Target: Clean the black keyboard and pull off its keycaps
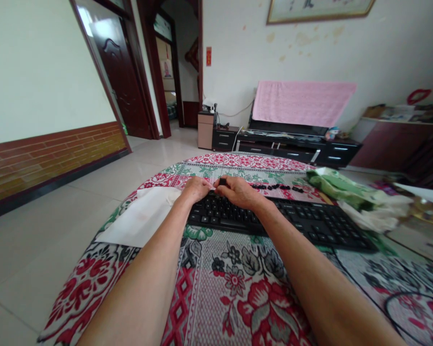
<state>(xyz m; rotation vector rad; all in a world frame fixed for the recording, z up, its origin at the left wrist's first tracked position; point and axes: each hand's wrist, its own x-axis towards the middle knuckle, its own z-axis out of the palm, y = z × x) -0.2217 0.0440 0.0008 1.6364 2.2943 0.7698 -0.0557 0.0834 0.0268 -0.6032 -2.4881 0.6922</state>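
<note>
Head view: small black plastic piece (222,181) pinched in right hand (240,191), by far edge of long black plastic keyboard (234,223). Left hand (196,189) bunched close; contents can't tell. Piece likely light, stiff, slippery; grip sides.

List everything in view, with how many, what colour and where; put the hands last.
Keyboard: one, black, on the tablecloth
Small pieces: several, black, behind the keyboard
Held piece: one, black, at the right hand's fingertips
Paper: white, left of the keyboard; sheet count unclear
Tablecloth: one, red, green, grey and white, on the table
Packaging: green and white, right; count unclear
Cable: black, right foreground
Pink cloth: one, pink, over the television
TV stand: one, black, far wall
Framed picture: one, gold-framed, upper wall
Door: one, dark red, left
Left hand, right hand: bare, at the keyboard
</note>
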